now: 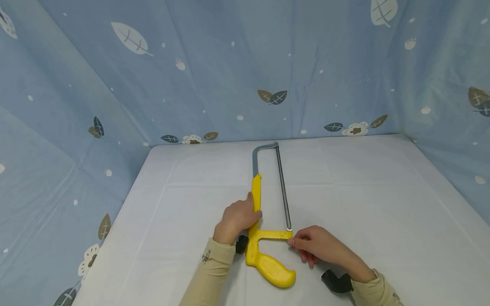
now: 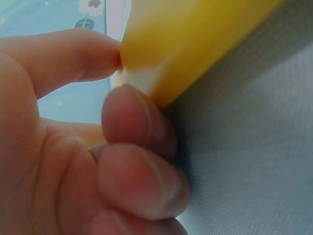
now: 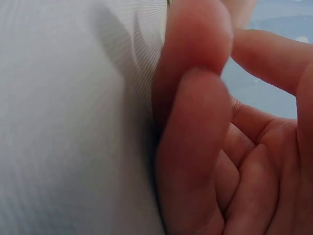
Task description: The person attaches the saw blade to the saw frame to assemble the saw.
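Observation:
A hacksaw [image 1: 272, 268] lies on the white cloth, its yellow pistol-shaped handle toward me and its grey metal bow pointing away. The dark blade [image 1: 283, 187] runs along its right side, fixed at both ends. My left hand [image 1: 238, 216] grips the yellow part of the frame, thumb on one side and fingers curled at the other; the yellow frame [image 2: 181, 39] shows by the fingertips in the left wrist view. At the end of the short yellow crossarm, below the blade's near end, my right hand [image 1: 319, 243] pinches the small fitting, mostly hidden by thumb and forefinger.
The white cloth [image 1: 367, 191] covers the table under the saw. Blue leaf-patterned curtains [image 1: 229, 63] hang at the back and both sides. A black wrist camera [image 1: 337, 281] sits near the right wrist, just over the cloth.

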A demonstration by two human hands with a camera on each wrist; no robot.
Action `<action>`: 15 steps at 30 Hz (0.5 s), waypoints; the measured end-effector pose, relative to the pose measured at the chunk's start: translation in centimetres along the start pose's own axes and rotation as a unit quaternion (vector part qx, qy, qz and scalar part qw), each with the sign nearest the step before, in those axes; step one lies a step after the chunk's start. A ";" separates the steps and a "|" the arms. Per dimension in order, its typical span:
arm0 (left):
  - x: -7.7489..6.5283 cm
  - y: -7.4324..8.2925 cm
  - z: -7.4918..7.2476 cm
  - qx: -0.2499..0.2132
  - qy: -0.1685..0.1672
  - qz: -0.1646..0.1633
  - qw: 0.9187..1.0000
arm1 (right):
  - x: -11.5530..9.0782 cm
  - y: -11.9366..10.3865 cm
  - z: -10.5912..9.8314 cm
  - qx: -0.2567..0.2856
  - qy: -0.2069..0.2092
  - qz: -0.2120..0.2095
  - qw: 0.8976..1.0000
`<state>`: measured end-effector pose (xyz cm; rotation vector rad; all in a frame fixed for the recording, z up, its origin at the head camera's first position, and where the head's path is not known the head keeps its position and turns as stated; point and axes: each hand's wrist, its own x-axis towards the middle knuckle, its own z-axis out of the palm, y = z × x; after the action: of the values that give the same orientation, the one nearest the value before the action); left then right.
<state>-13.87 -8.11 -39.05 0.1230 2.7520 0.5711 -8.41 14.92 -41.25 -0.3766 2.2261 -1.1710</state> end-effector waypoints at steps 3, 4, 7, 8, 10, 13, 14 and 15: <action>0.0 0.0 0.0 0.000 0.000 -0.001 1.000 | 0.0 -0.1 0.0 0.002 -0.003 -0.002 1.000; 0.0 0.0 0.0 -0.001 0.000 -0.001 1.000 | 0.0 -0.1 0.0 0.003 -0.003 -0.004 1.000; 0.0 0.0 0.1 -0.001 0.001 -0.002 1.000 | 0.0 -0.1 0.0 0.001 -0.003 -0.008 1.000; 0.0 0.0 0.1 -0.001 0.001 -0.002 1.000 | 0.0 -0.1 0.0 0.000 -0.003 -0.009 1.000; 0.0 0.0 0.1 -0.002 0.002 -0.001 1.000 | 0.0 0.0 0.0 -0.003 0.001 -0.004 1.000; 0.1 0.0 0.1 -0.002 0.004 0.002 1.000 | 0.1 0.0 0.1 -0.003 0.009 0.006 1.000; 0.0 -0.1 0.1 -0.002 0.004 0.003 1.000 | 0.1 0.0 0.1 -0.001 0.012 0.009 1.000; 0.0 -0.1 0.1 -0.002 0.003 0.003 1.000 | 0.1 0.0 0.1 0.002 0.015 0.012 1.000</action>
<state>-13.87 -8.13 -39.22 0.1300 2.7581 0.5788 -8.39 14.80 -41.31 -0.3320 2.2481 -1.1754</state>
